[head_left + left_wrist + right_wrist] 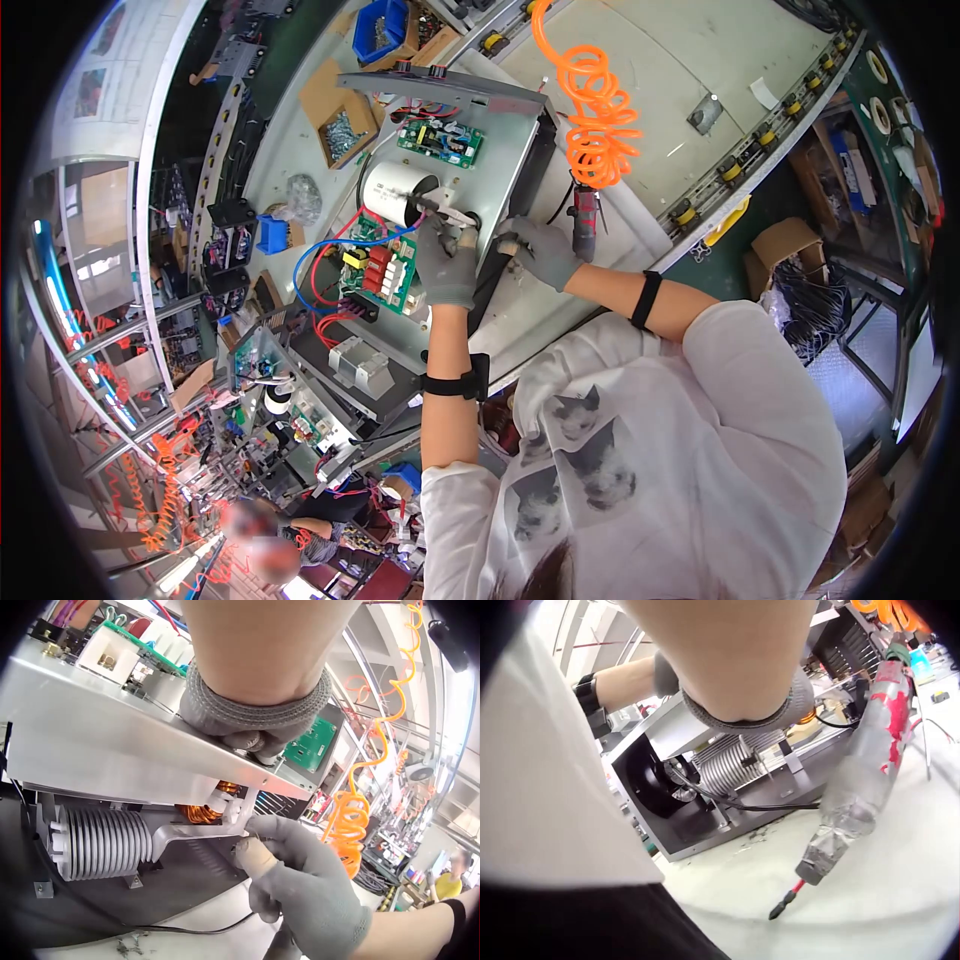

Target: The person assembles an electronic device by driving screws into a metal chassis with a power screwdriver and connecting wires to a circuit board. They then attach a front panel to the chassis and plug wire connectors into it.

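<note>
Here, left hand over chassis, right hand curled at bracket; can't tell grips.

Metal chassis rests uncovered on the counter, circuit boards exposed on its silver panel. Beneath the panel lies a silver coil; a bent flat strip extends from one end.

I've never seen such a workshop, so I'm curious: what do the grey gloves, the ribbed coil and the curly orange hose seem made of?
Gloves: probably knitted fabric, matte grey; the cuff looks stitched. Ribbed coil: likely metal, satin silver with bright highlights; which metal, I can't tell. Orange hose: probably smooth, flexible plastic, judging by its even colour and springy loops.
</note>
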`<move>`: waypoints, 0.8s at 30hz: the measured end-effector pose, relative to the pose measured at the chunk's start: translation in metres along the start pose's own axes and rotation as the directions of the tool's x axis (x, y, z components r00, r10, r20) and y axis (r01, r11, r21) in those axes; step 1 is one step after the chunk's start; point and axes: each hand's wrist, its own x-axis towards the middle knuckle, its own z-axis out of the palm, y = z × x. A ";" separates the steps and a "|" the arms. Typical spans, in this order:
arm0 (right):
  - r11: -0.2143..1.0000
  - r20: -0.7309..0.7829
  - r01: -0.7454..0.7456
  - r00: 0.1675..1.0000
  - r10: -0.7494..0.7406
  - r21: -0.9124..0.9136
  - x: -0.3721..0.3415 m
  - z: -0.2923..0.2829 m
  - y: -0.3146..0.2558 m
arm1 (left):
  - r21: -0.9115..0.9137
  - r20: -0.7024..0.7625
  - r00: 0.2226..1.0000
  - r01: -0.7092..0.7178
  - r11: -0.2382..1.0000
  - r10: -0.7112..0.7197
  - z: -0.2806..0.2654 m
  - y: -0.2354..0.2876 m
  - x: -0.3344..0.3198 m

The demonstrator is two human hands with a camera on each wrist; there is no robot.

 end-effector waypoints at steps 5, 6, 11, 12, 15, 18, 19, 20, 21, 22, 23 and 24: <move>0.857 0.078 -0.309 0.949 0.304 0.412 0.004 0.008 -0.015 | -0.029 0.054 0.998 0.037 0.999 -0.036 -0.002 -0.009 0.001; 0.809 0.062 -0.348 0.929 0.364 0.474 0.004 0.010 -0.015 | -0.101 0.080 0.995 0.069 0.992 -0.061 -0.002 -0.013 0.001; 0.984 -0.249 0.117 0.965 -0.081 0.134 0.005 0.023 0.013 | -0.185 0.105 0.992 0.094 0.978 -0.076 -0.003 -0.007 0.000; 0.984 -0.224 0.094 0.973 -0.059 0.152 0.006 0.022 0.010 | -0.102 0.063 0.998 0.032 0.994 -0.026 -0.002 -0.004 -0.001; 0.972 -0.239 0.082 0.971 -0.028 0.219 0.005 0.021 0.014 | 0.034 0.016 0.997 -0.071 0.997 0.071 -0.001 0.009 0.000; 0.979 -0.278 0.087 0.960 -0.034 0.182 0.009 0.009 -0.008 | 0.046 -0.002 0.996 -0.089 0.995 0.089 0.001 0.014 -0.004; 0.979 -0.271 0.087 0.962 -0.035 0.184 0.010 0.012 -0.009 | 0.011 -0.009 0.997 -0.079 0.997 0.079 0.002 0.014 -0.005; 0.989 -0.287 0.125 0.953 -0.097 0.081 0.014 0.015 -0.009 | 0.013 -0.016 0.997 -0.075 0.997 0.075 0.003 0.010 -0.004; 0.986 -0.299 0.163 0.940 -0.163 -0.025 0.019 0.019 -0.009 | 0.105 -0.047 0.988 -0.140 0.985 0.145 0.005 0.004 -0.002; 0.986 -0.290 0.167 0.942 -0.166 -0.022 0.021 0.025 -0.006 | 0.199 -0.072 0.974 -0.196 0.960 0.214 0.007 0.004 -0.001; 0.990 -0.295 0.135 0.945 -0.143 -0.049 0.019 0.034 -0.003 | 0.107 -0.064 0.985 -0.154 0.982 0.161 0.008 0.009 -0.002; 0.990 -0.303 0.113 0.944 -0.133 -0.082 0.022 0.039 -0.001 | 0.106 -0.073 0.984 -0.155 0.982 0.163 0.007 0.006 -0.001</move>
